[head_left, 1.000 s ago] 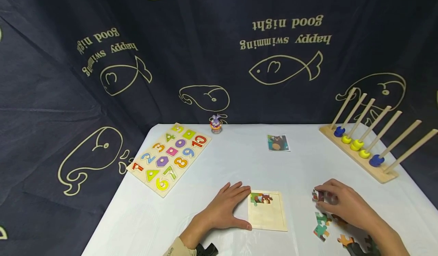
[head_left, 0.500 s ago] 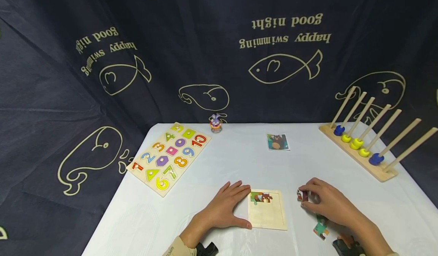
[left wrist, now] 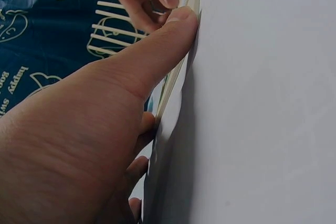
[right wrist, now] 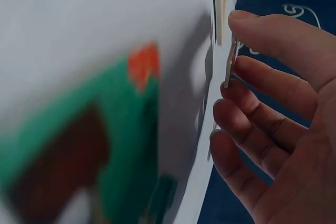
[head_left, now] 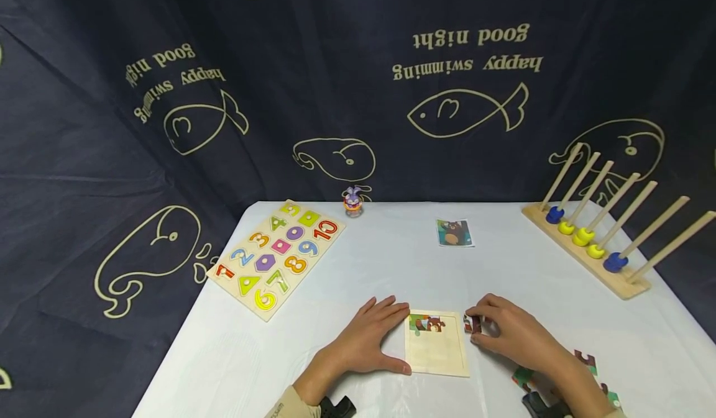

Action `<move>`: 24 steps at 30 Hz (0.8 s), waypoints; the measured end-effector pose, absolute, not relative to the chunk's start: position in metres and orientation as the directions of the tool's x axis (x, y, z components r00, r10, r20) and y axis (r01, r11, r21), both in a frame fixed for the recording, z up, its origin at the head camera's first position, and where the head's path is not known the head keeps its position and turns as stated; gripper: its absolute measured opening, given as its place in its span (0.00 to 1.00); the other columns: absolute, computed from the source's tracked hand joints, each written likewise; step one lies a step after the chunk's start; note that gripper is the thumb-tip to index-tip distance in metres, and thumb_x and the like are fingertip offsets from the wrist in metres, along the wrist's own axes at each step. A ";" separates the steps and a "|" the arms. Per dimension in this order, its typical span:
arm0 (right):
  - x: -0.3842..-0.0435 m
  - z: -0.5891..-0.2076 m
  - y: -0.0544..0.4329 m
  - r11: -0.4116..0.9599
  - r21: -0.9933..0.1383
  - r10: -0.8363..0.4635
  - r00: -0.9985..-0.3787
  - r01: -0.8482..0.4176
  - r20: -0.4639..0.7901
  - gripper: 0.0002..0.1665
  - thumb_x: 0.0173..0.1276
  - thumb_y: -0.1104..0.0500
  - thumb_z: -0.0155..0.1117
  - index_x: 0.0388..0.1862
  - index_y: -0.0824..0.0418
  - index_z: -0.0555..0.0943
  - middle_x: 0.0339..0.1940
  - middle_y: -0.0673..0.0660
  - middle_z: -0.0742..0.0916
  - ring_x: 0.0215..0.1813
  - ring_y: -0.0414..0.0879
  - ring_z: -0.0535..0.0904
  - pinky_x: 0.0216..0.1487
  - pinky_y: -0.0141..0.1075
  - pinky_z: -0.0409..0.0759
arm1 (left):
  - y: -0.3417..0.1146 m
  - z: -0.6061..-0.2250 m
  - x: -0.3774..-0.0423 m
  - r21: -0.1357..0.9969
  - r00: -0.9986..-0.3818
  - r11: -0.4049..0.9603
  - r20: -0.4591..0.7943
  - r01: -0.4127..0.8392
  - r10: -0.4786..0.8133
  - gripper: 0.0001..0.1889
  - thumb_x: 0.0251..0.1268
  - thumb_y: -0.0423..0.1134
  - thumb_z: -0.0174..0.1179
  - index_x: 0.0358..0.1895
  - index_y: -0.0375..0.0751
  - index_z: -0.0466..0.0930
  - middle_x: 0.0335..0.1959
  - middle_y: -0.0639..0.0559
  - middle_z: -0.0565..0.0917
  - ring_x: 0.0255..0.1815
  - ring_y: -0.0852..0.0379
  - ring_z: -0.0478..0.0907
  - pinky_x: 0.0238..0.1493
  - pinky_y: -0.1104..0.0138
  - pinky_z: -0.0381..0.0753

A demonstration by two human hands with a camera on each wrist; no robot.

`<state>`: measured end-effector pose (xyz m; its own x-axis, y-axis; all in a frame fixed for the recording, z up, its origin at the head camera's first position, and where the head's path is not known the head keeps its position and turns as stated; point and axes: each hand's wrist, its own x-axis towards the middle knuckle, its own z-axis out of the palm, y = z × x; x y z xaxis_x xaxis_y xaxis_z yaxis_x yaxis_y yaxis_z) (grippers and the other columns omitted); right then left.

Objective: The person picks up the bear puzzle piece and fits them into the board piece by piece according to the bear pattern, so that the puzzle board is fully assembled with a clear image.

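Observation:
My left hand rests on the white table with its fingers spread. Its thumb and fingertips touch the left side of a square wooden puzzle board. A few joined puzzle pieces with a bear's face fill the board's upper left. Just off the board's right edge, my right hand pinches a brown jigsaw piece between thumb and fingers. In the right wrist view that jigsaw piece appears edge-on. Loose pieces lie around my right forearm, which partly covers them.
A number-and-shape board lies at the left. A small purple figurine stands at the back, and a bear picture card lies right of it. At the right is a pegged wooden stand with blue and yellow beads.
My right hand has carried the jigsaw piece leftwards from the loose pieces to near the board's right edge. My left hand and the board have stayed where they were.

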<state>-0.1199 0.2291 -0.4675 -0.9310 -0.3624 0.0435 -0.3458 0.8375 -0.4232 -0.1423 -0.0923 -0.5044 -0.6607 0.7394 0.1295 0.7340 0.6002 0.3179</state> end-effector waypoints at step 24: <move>-0.123 -0.470 0.198 0.818 -0.326 -0.469 -0.878 -0.473 0.099 0.22 0.56 0.45 0.73 0.49 0.51 0.85 0.41 0.42 0.76 0.38 0.36 0.70 0.35 0.37 0.75 | -0.093 -0.506 -0.143 0.309 -0.662 0.604 0.126 0.734 0.739 0.55 0.45 0.79 0.55 0.75 0.48 0.58 0.73 0.61 0.60 0.75 0.54 0.49 0.71 0.48 0.48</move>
<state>-0.1226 0.1982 -0.4704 -0.8779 -0.4687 0.0986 -0.4735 0.8183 -0.3259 -0.1425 -0.0929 -0.5060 -0.6616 0.7392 0.1256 0.7341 0.6045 0.3092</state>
